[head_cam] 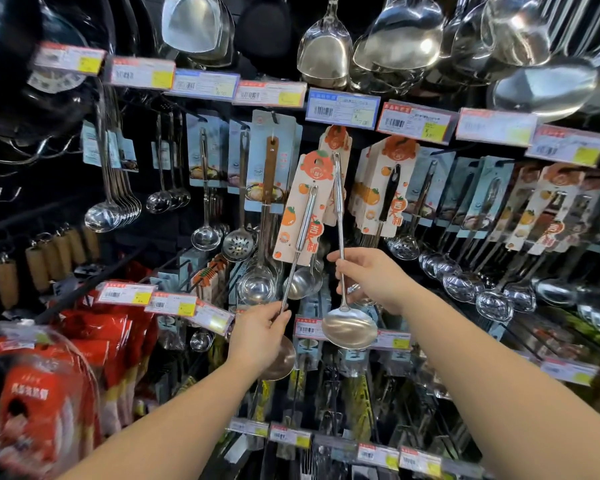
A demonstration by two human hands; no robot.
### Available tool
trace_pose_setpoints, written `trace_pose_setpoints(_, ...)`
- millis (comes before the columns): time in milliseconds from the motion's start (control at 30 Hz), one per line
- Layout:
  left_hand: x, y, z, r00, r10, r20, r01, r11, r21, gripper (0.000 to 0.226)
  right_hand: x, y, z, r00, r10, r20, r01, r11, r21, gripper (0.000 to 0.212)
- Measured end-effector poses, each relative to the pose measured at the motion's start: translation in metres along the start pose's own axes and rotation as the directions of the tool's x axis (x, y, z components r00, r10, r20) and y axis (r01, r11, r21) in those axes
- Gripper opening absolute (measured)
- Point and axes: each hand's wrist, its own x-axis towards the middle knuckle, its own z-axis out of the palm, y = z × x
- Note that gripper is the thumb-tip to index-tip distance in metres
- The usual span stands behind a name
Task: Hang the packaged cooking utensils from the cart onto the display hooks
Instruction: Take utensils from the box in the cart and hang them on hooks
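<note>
My left hand grips the shaft of a steel ladle whose handle carries an orange-and-cream card; its bowl shows just below my fingers. My right hand pinches the thin shaft of a second steel ladle, bowl hanging down, handle tip raised toward the display hook under the blue price tag. More orange cards hang on that hook behind it. The cart is out of view.
Rows of carded ladles and skimmers hang on hooks left and right. Large steel spatulas hang overhead. Price-tag rails cross the wall. Red packages crowd the lower left.
</note>
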Motion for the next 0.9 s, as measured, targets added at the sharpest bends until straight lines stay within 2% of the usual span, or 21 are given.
trace_pose_setpoints(167, 0.002, 0.005, 0.004, 0.999, -0.037, -0.025, 0.037, 0.999, -0.03, 0.024, -0.004, -0.005, -0.012, 0.992, 0.018, 0.126, -0.031, 0.995, 0.096, 0.019)
trace_pose_setpoints(300, 0.004, 0.002, 0.004, 0.995, -0.097, -0.004, 0.097, 0.995, -0.038, 0.027, -0.004, -0.004, -0.023, 0.987, 0.042, 0.157, -0.056, 0.994, 0.09, 0.022)
trace_pose_setpoints(533, 0.003, -0.004, 0.007, 0.995, -0.1, -0.002, 0.1, 0.994, -0.04, 0.029, -0.003, 0.004, -0.032, 0.976, 0.039, 0.215, -0.073, 0.986, 0.151, 0.025)
trace_pose_setpoints(900, 0.001, -0.008, 0.004, 0.995, -0.096, 0.029, 0.097, 0.994, -0.044, 0.022, -0.002, 0.007, -0.041, 0.926, -0.023, 0.376, -0.148, 0.895, 0.42, 0.031)
